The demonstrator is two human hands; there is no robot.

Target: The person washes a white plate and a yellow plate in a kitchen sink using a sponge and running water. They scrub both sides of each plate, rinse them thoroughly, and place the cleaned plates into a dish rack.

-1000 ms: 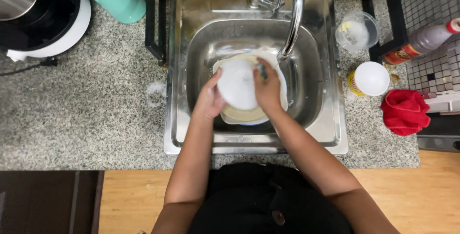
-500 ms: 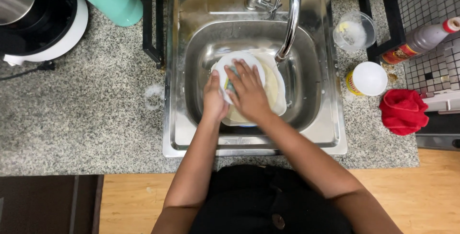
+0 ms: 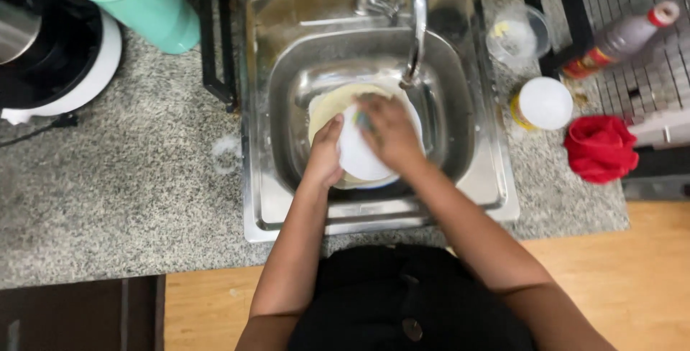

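Note:
Inside the steel sink (image 3: 287, 200), my left hand (image 3: 325, 153) grips the left rim of a small white plate (image 3: 358, 158). My right hand (image 3: 388, 130) lies flat on the plate's top, pressing a greenish sponge (image 3: 361, 120) that peeks out by my fingers. Under the plate rests a larger cream plate (image 3: 329, 104) on the basin floor. The curved faucet (image 3: 417, 20) hangs just above my right hand.
A teal cup with utensils (image 3: 154, 10) and a black-and-white appliance (image 3: 54, 56) stand on the granite counter (image 3: 129, 193) at left. At right are a clear container (image 3: 517, 35), a white-lidded jar (image 3: 540, 103), a red cloth (image 3: 600, 148) and a bottle (image 3: 618, 38).
My right hand has slid across the small plate, from its right side to the left and now back toward the upper middle. My left hand keeps its hold on the rim.

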